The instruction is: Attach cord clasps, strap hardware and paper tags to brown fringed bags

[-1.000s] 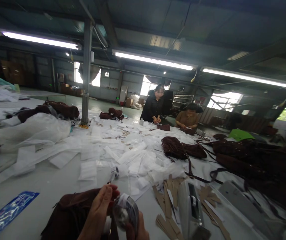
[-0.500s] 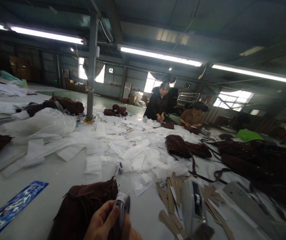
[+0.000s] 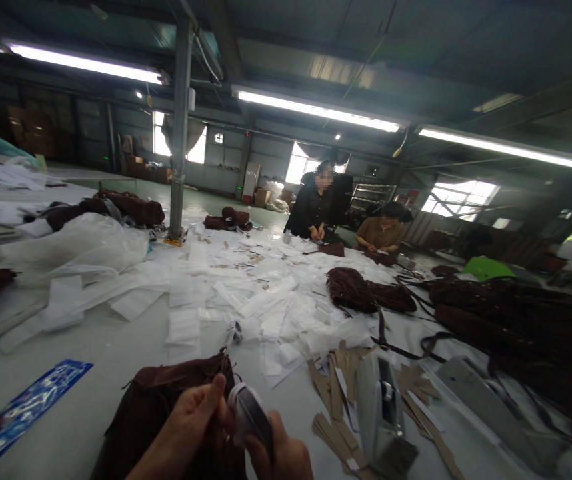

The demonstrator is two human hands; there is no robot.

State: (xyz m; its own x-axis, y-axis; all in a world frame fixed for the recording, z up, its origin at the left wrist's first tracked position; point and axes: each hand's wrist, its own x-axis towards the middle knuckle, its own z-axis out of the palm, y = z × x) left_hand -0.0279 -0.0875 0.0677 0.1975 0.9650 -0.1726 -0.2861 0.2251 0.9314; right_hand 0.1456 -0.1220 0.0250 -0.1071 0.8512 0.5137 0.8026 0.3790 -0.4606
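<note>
A dark brown fringed bag [image 3: 136, 420] lies on the table right in front of me, partly covered by my hands. My right hand [image 3: 283, 447] is closed around a dark grey curved band [image 3: 255, 408] with white wrapping [image 3: 239, 395] at its upper end. Close beside it, over the bag, my left hand [image 3: 199, 413] is closed with thumb and finger pinched together; what is between them is too small to make out. At the bag's top edge, a metal clasp [image 3: 223, 350] joins a small strap end with a grey-wrapped ring [image 3: 236, 331].
A tape dispenser [image 3: 379, 400] stands at right among brown paper strips [image 3: 333, 387]. Left lies a blue packet [image 3: 26, 410]. White foam sheets [image 3: 266, 300] spread across the table, with more brown bags [image 3: 349, 290] beyond. Two people [image 3: 311, 207] work at the far side.
My left hand has come away from the band to a pinch at its left. The band has tilted and now sits in my right hand, which shows more to the right.
</note>
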